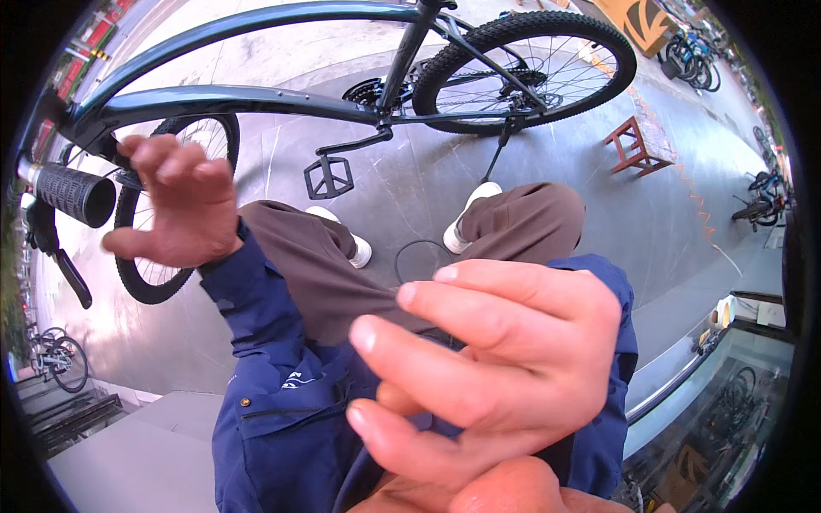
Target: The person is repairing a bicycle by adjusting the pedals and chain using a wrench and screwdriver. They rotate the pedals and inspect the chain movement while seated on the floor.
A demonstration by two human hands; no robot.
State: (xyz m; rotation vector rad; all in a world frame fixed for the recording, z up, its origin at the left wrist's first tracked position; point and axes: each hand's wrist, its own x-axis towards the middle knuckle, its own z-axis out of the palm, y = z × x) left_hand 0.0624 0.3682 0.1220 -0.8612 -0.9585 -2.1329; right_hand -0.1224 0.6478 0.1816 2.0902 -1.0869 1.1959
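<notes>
My left hand (183, 202) is raised, slightly blurred, with its fingers spread and nothing in it. Beside it on the left are the ribbed black handlebar grip (77, 192) and the black brake lever (70, 276) of a bicycle. Close to the camera, my right hand (507, 359) has loosely curled fingers held apart; no object shows in it. In front of me stands the bicycle with a dark blue-grey frame (244, 101). A black platform pedal (329, 178) hangs from its crank arm (353, 142). The knobby rear tire (616, 70) is beyond, above a kickstand (498, 151).
A small reddish stool (641, 149) stands on the right, near a coiled orange hose (696, 202). A thin black cable loop (401, 253) lies between my shoes. Other bicycles (760, 199) are parked farther off. A glass-topped case (731, 397) is at lower right.
</notes>
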